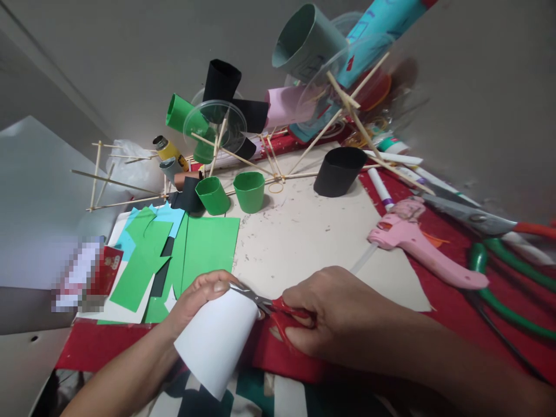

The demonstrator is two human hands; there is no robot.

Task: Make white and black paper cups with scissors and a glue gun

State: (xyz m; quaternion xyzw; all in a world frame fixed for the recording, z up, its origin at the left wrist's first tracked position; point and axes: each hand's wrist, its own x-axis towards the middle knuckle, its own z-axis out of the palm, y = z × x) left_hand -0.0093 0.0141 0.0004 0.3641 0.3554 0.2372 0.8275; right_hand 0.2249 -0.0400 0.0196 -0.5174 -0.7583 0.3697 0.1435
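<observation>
My left hand grips a rolled white paper tube, thumb on top, low in the middle of the view. My right hand is closed on red-handled scissors. Their metal blades point left and meet the tube's upper edge beside my left thumb. Both hands hover over a red cloth at the near edge of a beige board.
Green and blue paper sheets lie to the left. Two green paper cups, a black paper cup and a stick-and-tube structure stand behind. A pink glue gun, large scissors and markers lie at the right.
</observation>
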